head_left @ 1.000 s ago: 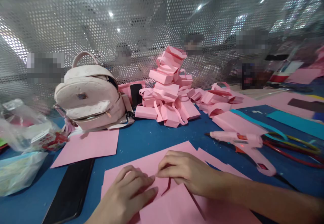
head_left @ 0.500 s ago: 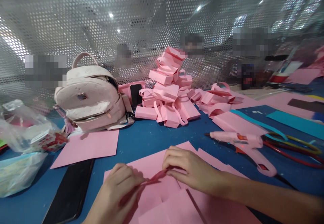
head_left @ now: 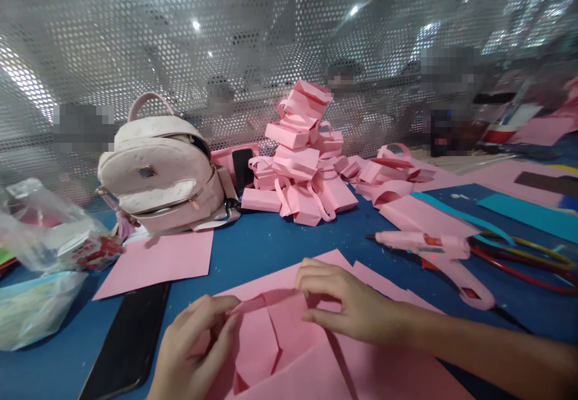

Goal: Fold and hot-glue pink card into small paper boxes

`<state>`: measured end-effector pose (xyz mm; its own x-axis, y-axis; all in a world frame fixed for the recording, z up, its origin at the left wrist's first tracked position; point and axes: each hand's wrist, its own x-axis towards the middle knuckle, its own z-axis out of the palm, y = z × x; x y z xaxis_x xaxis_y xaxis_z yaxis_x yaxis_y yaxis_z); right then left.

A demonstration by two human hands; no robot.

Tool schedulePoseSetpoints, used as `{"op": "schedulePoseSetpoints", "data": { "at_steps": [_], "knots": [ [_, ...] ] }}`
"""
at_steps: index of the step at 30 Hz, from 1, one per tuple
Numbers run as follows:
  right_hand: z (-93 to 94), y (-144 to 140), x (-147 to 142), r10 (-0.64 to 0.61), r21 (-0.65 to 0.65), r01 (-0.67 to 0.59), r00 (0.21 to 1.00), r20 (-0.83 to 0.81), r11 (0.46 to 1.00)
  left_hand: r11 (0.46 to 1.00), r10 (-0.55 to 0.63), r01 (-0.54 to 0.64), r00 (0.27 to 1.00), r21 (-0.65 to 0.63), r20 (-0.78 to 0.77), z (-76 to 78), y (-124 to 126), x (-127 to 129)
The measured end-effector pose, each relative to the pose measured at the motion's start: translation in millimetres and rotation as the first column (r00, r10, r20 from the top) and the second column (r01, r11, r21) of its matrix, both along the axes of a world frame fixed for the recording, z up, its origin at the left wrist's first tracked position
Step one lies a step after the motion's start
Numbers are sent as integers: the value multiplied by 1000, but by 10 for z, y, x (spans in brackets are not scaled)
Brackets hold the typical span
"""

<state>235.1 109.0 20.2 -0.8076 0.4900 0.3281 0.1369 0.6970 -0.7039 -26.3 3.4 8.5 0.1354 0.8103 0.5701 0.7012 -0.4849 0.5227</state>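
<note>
Folding is only starting: left hand (head_left: pixel 194 343) and right hand (head_left: pixel 343 300) are each pinching the pink sheet (head_left: pixel 271 340), lifting it over loose paper on the blue table (head_left: pixel 280 243); 1 crease showing, handles lacking.

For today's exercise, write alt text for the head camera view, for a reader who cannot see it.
Two bare hands, left hand and right hand, pinch a folded pink paper sheet raised over a blue table. Behind stand a pile of pink paper bags and a pale backpack; a pink glue gun lies to the right, a black phone to the left.
</note>
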Motion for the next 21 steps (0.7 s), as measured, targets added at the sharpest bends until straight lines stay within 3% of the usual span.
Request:
{"op": "schedulePoseSetpoints", "data": {
  "at_steps": [3,8,11,17,21],
  "knots": [
    [-57,2,14,-52,29,54,996,-75,998,999,-51,50,997,23,62,-5,-8,-5],
    [-125,21,54,-212,-49,206,944,-253,977,990,-136,129,976,53,170,-74,-9,-20],
    [-115,18,57,-181,-59,172,938,-297,983,992,-127,120,975,49,180,-108,-3,-17],
    [-75,-17,40,-155,-79,138,952,-264,987,992,-20,68,914,-105,405,-137,-5,42],
    [-62,-28,40,-163,-134,136,962,-217,982,983,-11,63,959,-174,285,-139,25,-26]
  ]
}}
